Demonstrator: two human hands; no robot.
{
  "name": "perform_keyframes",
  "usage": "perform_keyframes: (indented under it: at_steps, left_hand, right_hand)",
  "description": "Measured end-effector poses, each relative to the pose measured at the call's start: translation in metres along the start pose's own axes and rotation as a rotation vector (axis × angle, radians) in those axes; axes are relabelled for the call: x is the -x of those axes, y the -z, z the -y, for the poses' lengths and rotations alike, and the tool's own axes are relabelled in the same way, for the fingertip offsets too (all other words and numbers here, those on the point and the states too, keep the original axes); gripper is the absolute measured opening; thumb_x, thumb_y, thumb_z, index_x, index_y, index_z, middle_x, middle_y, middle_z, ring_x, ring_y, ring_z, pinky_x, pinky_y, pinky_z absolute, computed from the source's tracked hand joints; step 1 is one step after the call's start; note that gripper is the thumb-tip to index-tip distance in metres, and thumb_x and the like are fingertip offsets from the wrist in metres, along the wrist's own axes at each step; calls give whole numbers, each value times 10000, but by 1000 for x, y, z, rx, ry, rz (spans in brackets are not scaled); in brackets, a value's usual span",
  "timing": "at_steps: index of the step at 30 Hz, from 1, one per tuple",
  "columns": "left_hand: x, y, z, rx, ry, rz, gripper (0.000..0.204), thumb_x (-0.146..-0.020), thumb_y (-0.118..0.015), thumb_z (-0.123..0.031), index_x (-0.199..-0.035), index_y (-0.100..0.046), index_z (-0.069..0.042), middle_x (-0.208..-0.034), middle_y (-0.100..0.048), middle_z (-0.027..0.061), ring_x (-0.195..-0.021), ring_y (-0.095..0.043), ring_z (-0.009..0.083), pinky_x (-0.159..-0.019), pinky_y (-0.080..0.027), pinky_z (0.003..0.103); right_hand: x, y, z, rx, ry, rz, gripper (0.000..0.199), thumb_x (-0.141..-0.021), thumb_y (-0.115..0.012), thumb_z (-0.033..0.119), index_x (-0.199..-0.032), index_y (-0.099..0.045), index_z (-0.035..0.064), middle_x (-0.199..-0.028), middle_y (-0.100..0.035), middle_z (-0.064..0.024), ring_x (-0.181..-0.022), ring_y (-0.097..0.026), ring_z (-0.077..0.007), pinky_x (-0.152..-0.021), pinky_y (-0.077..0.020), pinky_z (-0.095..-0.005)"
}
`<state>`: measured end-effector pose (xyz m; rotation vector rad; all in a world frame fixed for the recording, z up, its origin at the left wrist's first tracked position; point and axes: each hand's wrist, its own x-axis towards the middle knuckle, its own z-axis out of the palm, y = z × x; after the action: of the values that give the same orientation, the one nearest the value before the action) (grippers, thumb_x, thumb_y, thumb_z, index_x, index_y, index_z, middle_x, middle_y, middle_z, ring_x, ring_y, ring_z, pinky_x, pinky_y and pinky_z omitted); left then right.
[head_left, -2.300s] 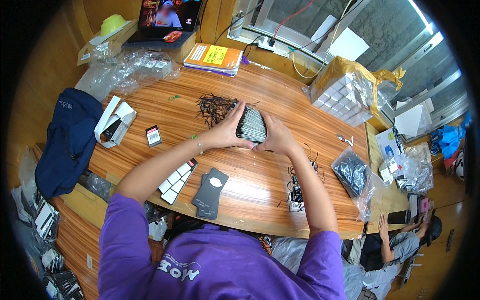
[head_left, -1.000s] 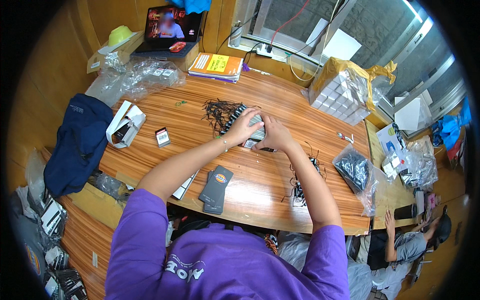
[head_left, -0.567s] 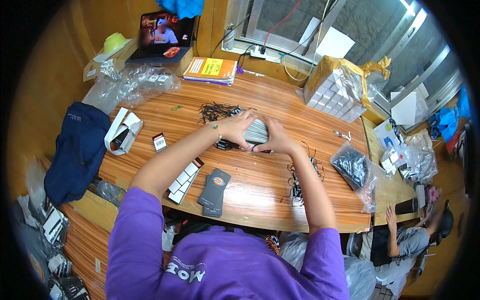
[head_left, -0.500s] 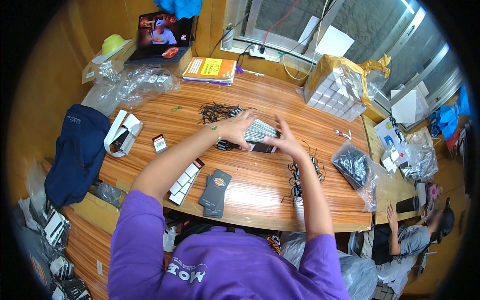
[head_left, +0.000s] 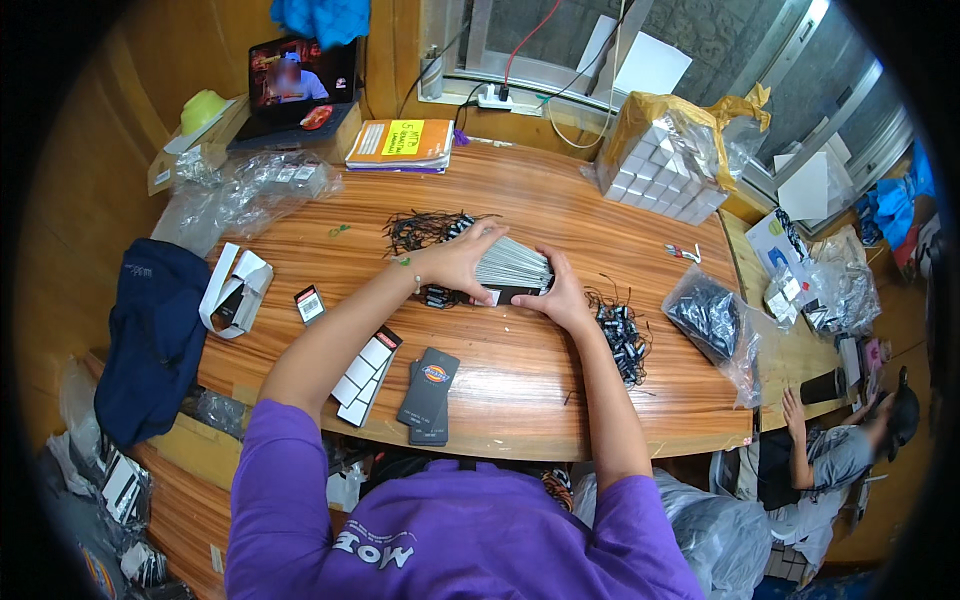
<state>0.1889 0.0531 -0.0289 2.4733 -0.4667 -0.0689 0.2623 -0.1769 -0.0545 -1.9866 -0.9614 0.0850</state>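
A thick stack of hang tags (head_left: 515, 265) lies on the wooden table (head_left: 510, 390), its pale edges fanned upward. My left hand (head_left: 458, 264) curves round the stack's left end, thumb at the front. From the right, my right hand (head_left: 558, 292) grips the other end, thumb along the near face. Black strings (head_left: 420, 232) with small dark tips spread out behind and beside my left hand. Another heap of black strings (head_left: 622, 340) sits right of my right forearm. Dark grey tags (head_left: 427, 392) and a white-and-black tag stack (head_left: 367, 376) lie nearer me.
A small tag (head_left: 310, 304) and a strip-bound bundle (head_left: 240, 290) lie left. Plastic bags (head_left: 262, 190), notebooks (head_left: 400, 146) and a laptop (head_left: 300, 85) stand farther back. On the right are a box of white packs (head_left: 665, 170), snips (head_left: 683, 252) and a bag of black strings (head_left: 710, 330). Another person (head_left: 840, 445) sits far right.
My right hand has come down from above the stack and closed on its right end. My left hand stays on the left end. The whole view has shifted slightly.
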Motion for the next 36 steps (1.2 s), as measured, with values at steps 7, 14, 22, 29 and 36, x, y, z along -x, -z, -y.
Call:
perform_keyframes:
  at_steps: [7,14,22,29,36]
  left_hand:
    - [-1,12,1,-93,-49,126,1206,-550,-808,-399,-1442,-100,-1,-1432,-152,237,-1337,-228,393,-1088,-288,398]
    - [1,2,1,-84,-54,26,1122,-572,-775,-315,-1438,-128,-15,-1393,-209,240,-1305,-281,394,-1072,-314,399]
    - [2,3,6,-73,-77,4,1149,-578,-790,-362,-1417,-117,42,-1417,-185,278,-1343,-205,403,-1104,-253,402]
    - [4,5,12,17,7,51,1371,-540,-821,-547,-1427,37,52,-1475,-34,312,-1389,-100,384,-1129,-184,374]
    - [14,21,6,179,107,111,1403,-512,-861,-450,-1436,87,13,-1506,21,255,-1408,-74,328,-1135,-163,358]
  right_hand:
    - [1,1,0,-64,-22,-15,851,-514,-865,220,-1234,-473,-11,-1181,-529,-180,-1132,-505,-320,-968,-408,-369]
    - [4,-2,-2,-91,-71,44,908,-533,-855,219,-1289,-411,-18,-1225,-499,-209,-1169,-477,-331,-994,-388,-365]
    - [-26,5,63,610,167,211,1152,-510,-839,379,-1405,-237,-26,-1324,-417,-258,-1280,-364,-373,-1060,-294,-461]
    - [-51,-18,50,469,75,400,1313,-442,-862,420,-1433,-132,-36,-1273,-452,-262,-1200,-439,-386,-994,-378,-433]
    - [-58,-22,50,563,87,450,1288,-447,-841,446,-1433,-155,-18,-1255,-459,-243,-1186,-451,-377,-967,-401,-455]
